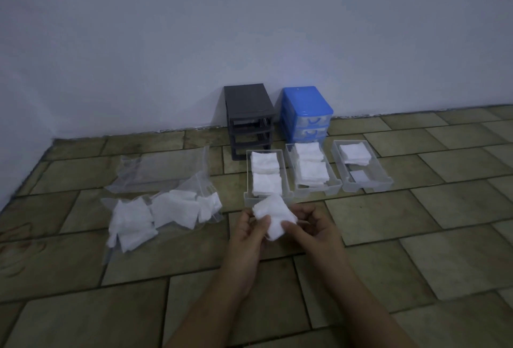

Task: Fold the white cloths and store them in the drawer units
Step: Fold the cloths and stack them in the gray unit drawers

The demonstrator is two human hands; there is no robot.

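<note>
A small white cloth (273, 215) is held just above the floor between both hands. My left hand (248, 232) pinches its left side and my right hand (313, 229) pinches its right side. Right behind it lies a clear drawer (286, 178) with two stacks of folded cloths. A second clear drawer (331, 174) is also filled with stacks. A third clear drawer (372, 178) holds one stack at its far end. A pile of loose white cloths (155, 215) lies on the left. The dark grey drawer unit (248, 114) stands without drawers; the blue drawer unit (306, 113) has two drawers in it.
Clear plastic bags (163, 168) lie on the tiled floor behind and under the loose cloths. Both drawer units stand against the white wall (249, 28). Brown floor tiles (416, 236) stretch to the right and toward me.
</note>
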